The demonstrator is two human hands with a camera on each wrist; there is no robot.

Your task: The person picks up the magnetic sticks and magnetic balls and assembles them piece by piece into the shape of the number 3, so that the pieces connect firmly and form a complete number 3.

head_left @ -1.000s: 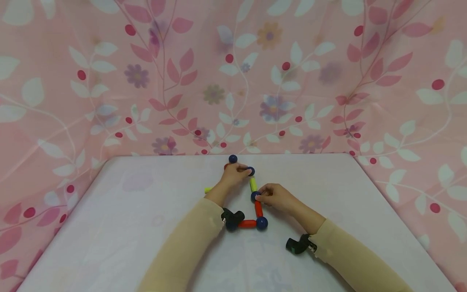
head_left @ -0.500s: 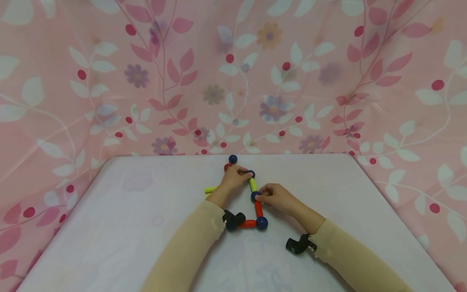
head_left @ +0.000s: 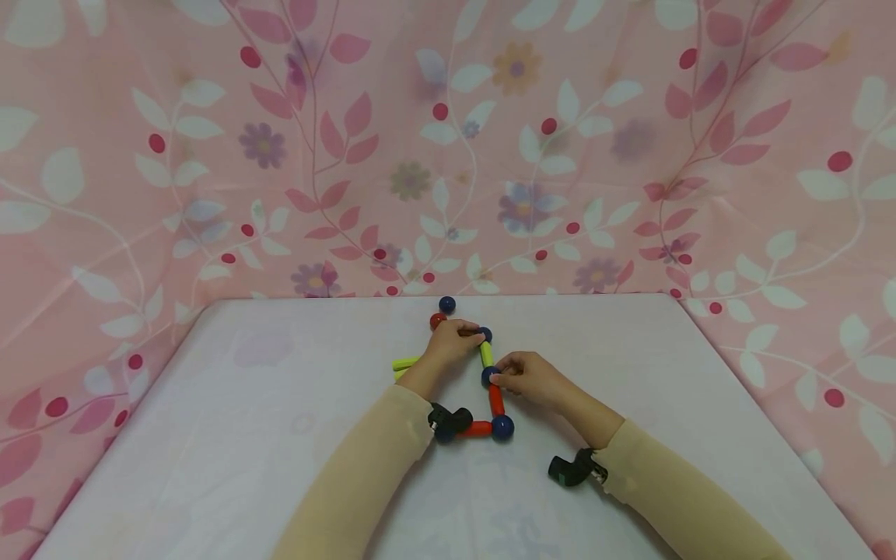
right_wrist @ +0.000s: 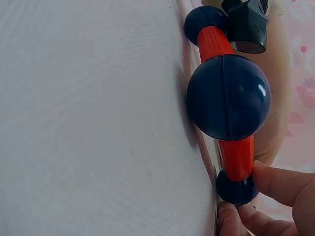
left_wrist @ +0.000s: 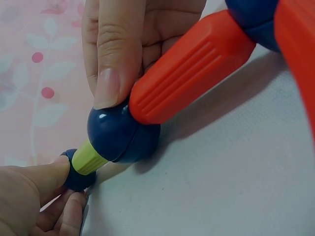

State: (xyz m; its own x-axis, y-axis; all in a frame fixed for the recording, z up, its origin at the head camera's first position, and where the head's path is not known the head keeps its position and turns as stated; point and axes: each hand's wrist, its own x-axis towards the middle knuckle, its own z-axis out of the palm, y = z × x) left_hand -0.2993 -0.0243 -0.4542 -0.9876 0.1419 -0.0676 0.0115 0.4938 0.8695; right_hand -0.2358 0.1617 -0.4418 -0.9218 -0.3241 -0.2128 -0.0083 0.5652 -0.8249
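My left hand (head_left: 450, 344) pinches a blue ball (head_left: 485, 335) at the far end of a short yellow-green rod (head_left: 486, 355). At the rod's near end, my right hand (head_left: 535, 379) grips a second blue ball (head_left: 487, 377) between thumb and fingers. From there a red rod (head_left: 496, 401) leads to a corner blue ball (head_left: 502, 428), and another red rod (head_left: 479, 429) runs left to a ball partly hidden behind the left wrist camera. In the left wrist view, the yellow-green rod (left_wrist: 88, 158) spans the two held balls. The right wrist view shows the large corner ball (right_wrist: 229, 97) close up.
A loose blue ball (head_left: 447, 305) and a red piece (head_left: 437, 320) lie beyond my left hand near the white table's (head_left: 280, 435) back edge. Yellow-green rods (head_left: 404, 364) lie left of that hand, partly covered by it. A pink floral cloth (head_left: 448, 155) hangs behind.
My left hand has brought its blue ball slightly nearer and to the right, onto the yellow-green rod's far end. The right hand has stayed in place on its ball.
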